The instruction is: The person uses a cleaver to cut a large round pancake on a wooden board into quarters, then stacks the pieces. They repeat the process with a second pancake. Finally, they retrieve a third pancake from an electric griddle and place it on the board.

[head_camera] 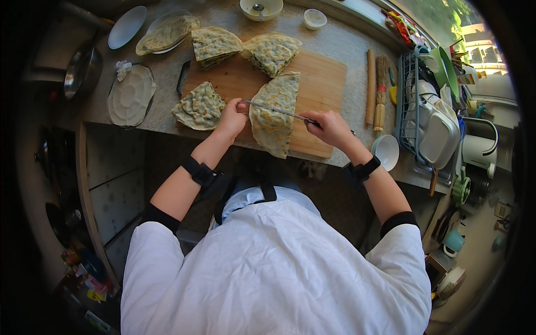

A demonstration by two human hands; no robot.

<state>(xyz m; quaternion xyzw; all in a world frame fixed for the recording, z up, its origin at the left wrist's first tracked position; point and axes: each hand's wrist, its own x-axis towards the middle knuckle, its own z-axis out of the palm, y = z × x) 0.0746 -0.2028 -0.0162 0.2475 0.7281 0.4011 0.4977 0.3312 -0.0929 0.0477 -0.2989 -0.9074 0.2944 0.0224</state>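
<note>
A filled, pan-browned flatbread, folded into a half-round (274, 113), lies near the middle of a wooden cutting board (320, 83), its lower end past the front edge. Across it runs a knife (272, 109). My right hand (328, 127) grips the dark handle at the right. At the blade's tip, my left hand (233, 119) has its thumb and forefinger closed. Just left of that hand sits a stack of flatbread wedges (200, 106). Two more stacks, a left one (215, 44) and a right one (272, 52), rest along the board's far edge, green filling showing at their cut sides.
Another folded flatbread (167, 34) is on a plate at the back left, beside a white plate (127, 27). A bowl with a spoon (261, 9) stands behind the board. Rightward are a rolling pin (370, 88), a brush (380, 92), a white bowl (386, 151) and a dish rack (406, 104).
</note>
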